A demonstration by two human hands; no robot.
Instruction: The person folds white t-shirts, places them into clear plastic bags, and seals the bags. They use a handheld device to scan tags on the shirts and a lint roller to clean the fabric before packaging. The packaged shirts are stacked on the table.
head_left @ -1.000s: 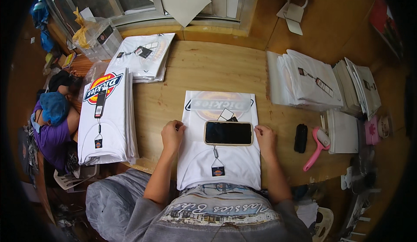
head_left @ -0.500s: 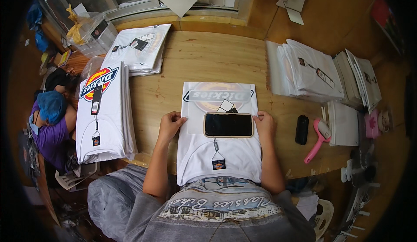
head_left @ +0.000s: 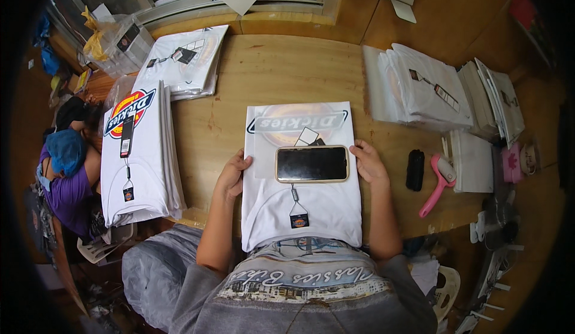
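Observation:
A folded white T-shirt (head_left: pixel 326 211) with a round printed logo lies on the wooden table (head_left: pixel 281 64) in front of me, its lower end hanging over the table edge. A dark phone in a gold case (head_left: pixel 311 164) rests flat across it, over a clear plastic sheet (head_left: pixel 263 154). A hang tag (head_left: pixel 299 220) on a cord lies below the phone. My left hand (head_left: pixel 232 175) holds the shirt's left edge. My right hand (head_left: pixel 368 163) holds its right edge beside the phone.
A stack of folded white shirts (head_left: pixel 135 154) sits at the left, another stack (head_left: pixel 185 58) behind it. Bagged shirts (head_left: pixel 419 85) are piled at the right. A black oblong object (head_left: pixel 414 170) and a pink-handled tool (head_left: pixel 436 184) lie right of me. A person in purple (head_left: pixel 69 178) is at far left.
The view has shifted and now sits closer over the table. Both hands stay at the shirt's side edges, the phone still lying on top.

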